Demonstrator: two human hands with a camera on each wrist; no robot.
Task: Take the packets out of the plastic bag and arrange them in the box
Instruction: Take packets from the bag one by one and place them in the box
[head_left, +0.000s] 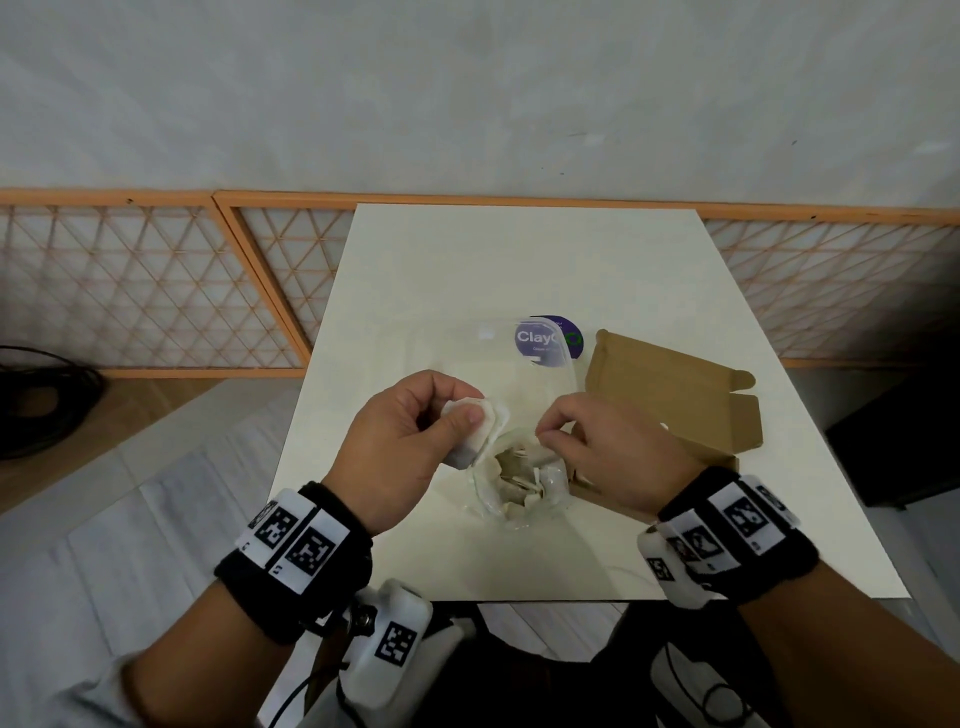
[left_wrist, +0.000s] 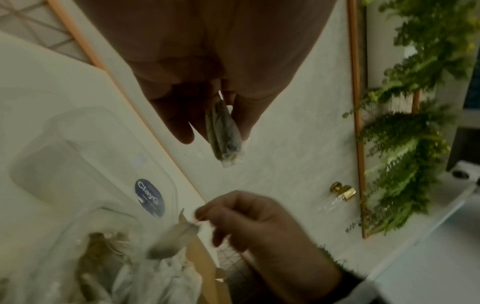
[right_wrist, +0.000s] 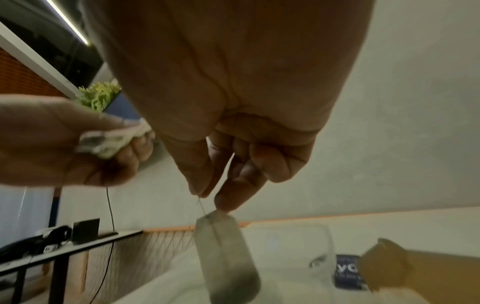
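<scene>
A tidy indoor room, seemingly a styled home or studio space; which of the two cannot be told. A small white table (head_left: 519, 260) is set against a pale plastered wall (head_left: 467, 93). Low orange-framed lattice panels (head_left: 130, 280) are seen along the wall's base, left and right of the table. The floor is laid with wood boards and grey tiles (head_left: 104, 519). Hanging green foliage (left_wrist: 405, 144) is shown on a wooden frame, and a dark desk with cables (right_wrist: 52, 242) is seen farther off.
</scene>
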